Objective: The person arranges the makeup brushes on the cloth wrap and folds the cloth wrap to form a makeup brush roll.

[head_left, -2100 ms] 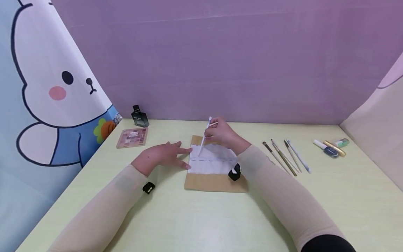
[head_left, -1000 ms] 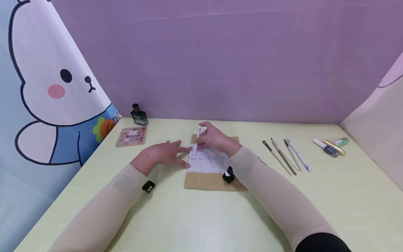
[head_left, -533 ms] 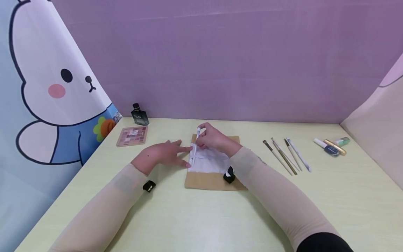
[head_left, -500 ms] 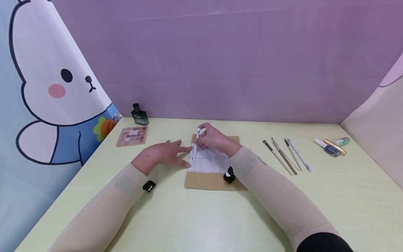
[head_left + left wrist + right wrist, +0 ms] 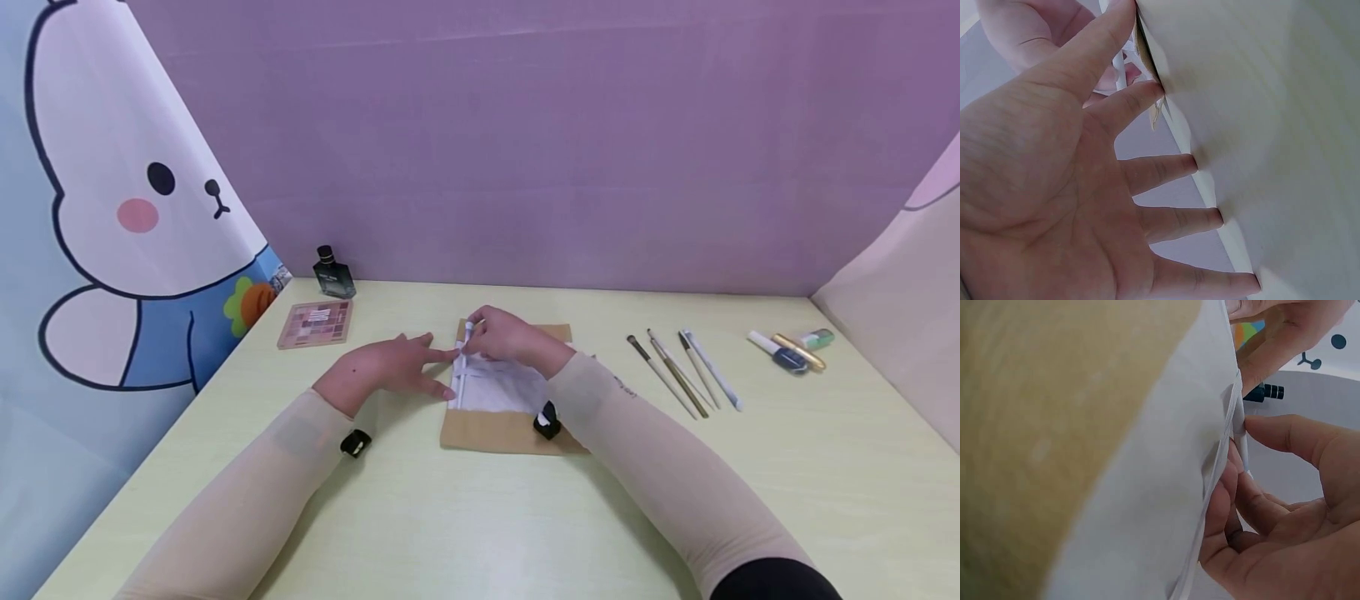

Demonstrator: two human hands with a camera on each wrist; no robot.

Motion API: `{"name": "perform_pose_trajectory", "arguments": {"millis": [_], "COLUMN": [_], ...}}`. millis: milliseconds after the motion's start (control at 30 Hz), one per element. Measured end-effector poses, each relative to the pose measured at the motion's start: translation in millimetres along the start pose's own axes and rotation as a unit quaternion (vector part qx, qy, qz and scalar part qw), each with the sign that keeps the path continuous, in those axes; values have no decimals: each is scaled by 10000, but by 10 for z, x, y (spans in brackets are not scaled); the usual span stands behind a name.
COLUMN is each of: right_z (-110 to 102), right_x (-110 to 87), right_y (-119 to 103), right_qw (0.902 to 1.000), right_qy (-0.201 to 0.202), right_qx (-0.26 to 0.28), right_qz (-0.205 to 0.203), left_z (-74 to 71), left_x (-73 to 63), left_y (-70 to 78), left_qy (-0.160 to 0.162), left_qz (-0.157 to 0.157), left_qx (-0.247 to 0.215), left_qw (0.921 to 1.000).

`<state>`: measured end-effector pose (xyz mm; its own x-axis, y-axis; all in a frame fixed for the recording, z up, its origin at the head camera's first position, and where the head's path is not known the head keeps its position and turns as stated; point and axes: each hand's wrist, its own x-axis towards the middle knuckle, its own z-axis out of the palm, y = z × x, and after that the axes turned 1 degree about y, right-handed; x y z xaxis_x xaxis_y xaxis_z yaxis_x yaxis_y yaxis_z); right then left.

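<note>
A brown mat (image 5: 498,432) with a white cloth panel (image 5: 506,387) across it lies flat on the table. My right hand (image 5: 513,340) pinches the upper end of a slim white stick, pen-like in shape (image 5: 461,383), whose length runs along the panel's left side toward me. In the right wrist view the thumb (image 5: 1285,432) presses on the white stick while curled fingers sit behind the cloth's edge. My left hand (image 5: 390,368) spreads its fingers, index and thumb at the mat's left edge. The left wrist view shows its fingertips on the tabletop.
Several slender brushes (image 5: 667,371) and a white pen-like stick (image 5: 712,369) lie right of the mat. Farther right are small tubes and bottles (image 5: 787,354). A pink makeup palette (image 5: 315,325) and a dark bottle (image 5: 334,275) stand at the back left, before a purple backdrop.
My right hand has brought the white stick left across the panel to its left side, then slid it down toward me. The left hand has stayed in place.
</note>
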<state>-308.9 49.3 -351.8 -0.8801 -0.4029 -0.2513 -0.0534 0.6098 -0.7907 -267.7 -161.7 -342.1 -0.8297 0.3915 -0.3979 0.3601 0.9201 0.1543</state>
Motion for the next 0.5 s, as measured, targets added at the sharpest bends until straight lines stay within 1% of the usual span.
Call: {"name": "perform_pose_trajectory", "arguments": {"millis": [133, 300, 500], "right_z": [9, 11, 13], "right_x": [-18, -50, -76], "right_y": [-11, -9, 15], "right_qw": [9996, 9985, 9955], "right_qy": [-9, -5, -100], "right_qx": [-282, -500, -868], "right_qz": [-59, -238, -378], "left_z": [-7, -12, -10], "left_x": [-5, -13, -19], "left_y": [5, 12, 18], "left_qy": [-9, -16, -13], "left_qz": [-4, -28, -63], "left_qx": [-2, -27, -52], "left_qw": [10000, 10000, 10000]}}
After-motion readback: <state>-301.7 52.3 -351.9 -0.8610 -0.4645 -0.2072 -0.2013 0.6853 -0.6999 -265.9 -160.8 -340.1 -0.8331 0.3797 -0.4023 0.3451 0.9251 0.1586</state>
